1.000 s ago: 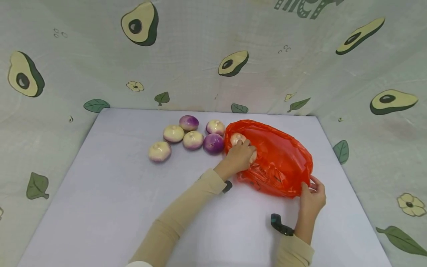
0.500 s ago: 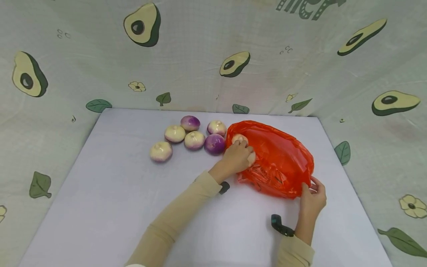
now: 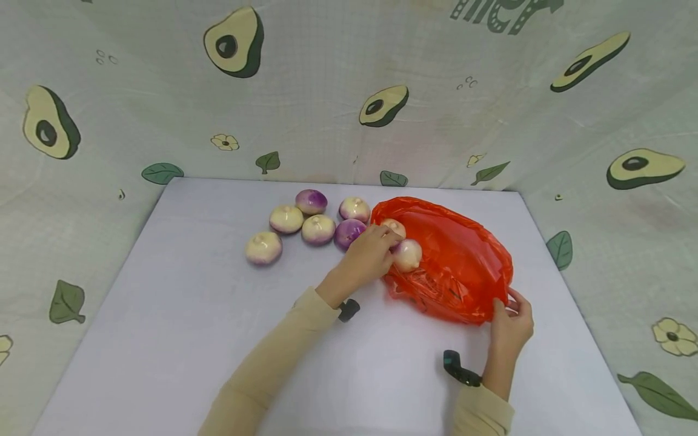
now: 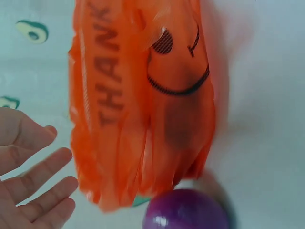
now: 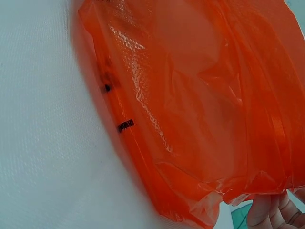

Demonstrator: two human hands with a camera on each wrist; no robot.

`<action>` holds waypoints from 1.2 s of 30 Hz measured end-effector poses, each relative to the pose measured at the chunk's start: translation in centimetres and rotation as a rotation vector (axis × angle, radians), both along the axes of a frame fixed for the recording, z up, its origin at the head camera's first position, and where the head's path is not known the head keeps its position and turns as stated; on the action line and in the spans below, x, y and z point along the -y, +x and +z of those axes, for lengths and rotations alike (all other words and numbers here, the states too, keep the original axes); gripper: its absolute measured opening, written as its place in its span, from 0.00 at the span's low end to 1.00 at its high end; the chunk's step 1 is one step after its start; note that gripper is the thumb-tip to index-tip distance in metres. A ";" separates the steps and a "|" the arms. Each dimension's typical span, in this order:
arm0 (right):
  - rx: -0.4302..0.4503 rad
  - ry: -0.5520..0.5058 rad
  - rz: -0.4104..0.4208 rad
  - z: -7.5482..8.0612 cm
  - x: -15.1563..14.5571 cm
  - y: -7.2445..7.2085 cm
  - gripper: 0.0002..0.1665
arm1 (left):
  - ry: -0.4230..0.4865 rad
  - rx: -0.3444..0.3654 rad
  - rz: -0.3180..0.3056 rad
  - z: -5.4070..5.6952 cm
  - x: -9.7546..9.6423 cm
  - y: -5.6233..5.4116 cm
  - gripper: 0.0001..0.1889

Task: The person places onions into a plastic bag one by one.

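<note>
An orange-red plastic bag (image 3: 458, 260) lies on the table with its mouth spread wide. Inside it, near the left rim, two white-and-purple turnips show: the front turnip (image 3: 408, 255) and the back turnip (image 3: 394, 227), partly covered by fingers. My left hand (image 3: 366, 254) is over the bag's left rim beside them; the left wrist view has its fingers loosely extended around nothing. At the bag's right end, my right hand (image 3: 511, 318) pinches the rim between thumb and fingers. In the right wrist view, fingers (image 5: 259, 212) show at the plastic edge.
Several turnips stand left of the bag, among them a purple turnip (image 3: 349, 233) partly behind my left hand and a pale turnip (image 3: 264, 248) farthest left. The white table (image 3: 191, 315) ends at an avocado-print cloth (image 3: 305, 97).
My left hand has let go of the front turnip and drawn back left toward the bag's rim, uncovering that turnip. The right hand stays at the bag's right end.
</note>
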State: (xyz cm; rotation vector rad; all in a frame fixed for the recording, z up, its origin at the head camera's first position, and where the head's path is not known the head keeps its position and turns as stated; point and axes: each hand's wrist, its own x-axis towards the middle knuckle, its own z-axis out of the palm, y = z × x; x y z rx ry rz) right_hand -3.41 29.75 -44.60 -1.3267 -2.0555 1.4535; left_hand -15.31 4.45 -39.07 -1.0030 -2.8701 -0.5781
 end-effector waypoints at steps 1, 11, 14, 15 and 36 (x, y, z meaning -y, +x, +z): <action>0.000 -0.002 0.000 0.0 0.0 0.0 0.26 | 0.027 -0.008 0.000 0.1 0.5 0.1 0.17; 0.013 -0.004 -0.004 -0.1 0.2 -0.1 0.25 | 0.290 -0.081 0.070 -0.1 5.5 0.5 0.15; 0.014 -0.002 0.002 -0.1 0.3 0.0 0.26 | 0.316 -0.115 0.085 -0.3 7.0 0.7 0.15; 0.013 -0.001 0.003 -0.1 0.3 0.0 0.26 | 0.313 -0.132 0.093 -0.4 7.5 0.7 0.15; 0.018 -0.002 0.000 -0.2 0.2 -0.2 0.26 | 0.329 -0.106 0.350 -1.4 16.2 1.7 0.21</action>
